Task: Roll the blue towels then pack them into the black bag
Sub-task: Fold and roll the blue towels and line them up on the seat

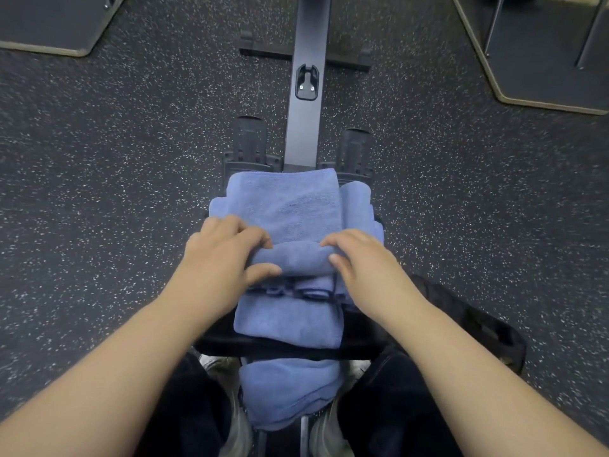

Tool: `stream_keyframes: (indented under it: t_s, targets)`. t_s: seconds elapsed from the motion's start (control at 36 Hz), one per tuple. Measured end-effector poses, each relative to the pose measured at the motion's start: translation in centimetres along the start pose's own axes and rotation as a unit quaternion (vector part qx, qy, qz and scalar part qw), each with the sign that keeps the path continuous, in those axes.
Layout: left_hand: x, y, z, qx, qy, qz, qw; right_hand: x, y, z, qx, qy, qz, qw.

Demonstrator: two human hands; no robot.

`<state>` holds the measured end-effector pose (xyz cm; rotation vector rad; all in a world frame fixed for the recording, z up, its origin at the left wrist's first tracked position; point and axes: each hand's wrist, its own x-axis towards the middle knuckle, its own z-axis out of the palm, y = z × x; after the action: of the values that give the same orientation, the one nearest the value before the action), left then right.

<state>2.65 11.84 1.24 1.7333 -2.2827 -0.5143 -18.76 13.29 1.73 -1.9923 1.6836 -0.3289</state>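
A blue towel (pixel 290 206) lies flat on a stack of other blue towels on the seat of a rowing machine. Its near end is turned over into a short roll (pixel 296 257). My left hand (pixel 224 252) grips the roll's left end, fingers curled over the top and thumb under it. At the roll's right end my right hand (pixel 359 258) holds it the same way. More blue towels (pixel 290 316) lie below the roll, and another heap (pixel 290 390) hangs between my knees. A black bag (pixel 474 321) lies on the floor to the right, partly hidden by my right arm.
The rowing machine's rail (pixel 304 94) runs away from me, with footrests (pixel 250 140) on either side. Speckled dark rubber floor (pixel 115 159) surrounds it. Grey platform edges (pixel 59 47) sit at the far left and the far right. My dark trousers and shoes show at the bottom.
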Motion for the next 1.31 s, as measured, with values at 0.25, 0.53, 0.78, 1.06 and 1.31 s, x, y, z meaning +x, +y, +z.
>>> stream_keyframes:
  t_s: [0.25, 0.53, 0.78, 1.06, 1.31]
  targets:
    - [0.4, 0.5, 2.2, 0.052, 0.088, -0.013, 0.995, 0.8, -0.7, 1.2, -0.067, 0.08, 0.039, 0.994]
    - [1.4, 1.2, 2.4, 0.027, 0.074, -0.1, 0.992, 1.3, -2.3, 3.3, 0.0, 0.175, -0.049, 0.983]
    - [1.7, 1.7, 2.3, -0.028, 0.169, -0.048, 0.984, 1.3, -1.9, 3.7, -0.09, 0.148, -0.061, 0.983]
    - [1.1, 1.8, 1.6, -0.044, 0.106, 0.044, 0.992, 2.1, -1.5, 3.1, -0.098, 0.123, -0.066, 0.985]
    - [1.4, 1.1, 2.1, -0.021, 0.09, 0.021, 0.995, 2.8, -1.7, 2.4, -0.056, 0.13, -0.054, 0.988]
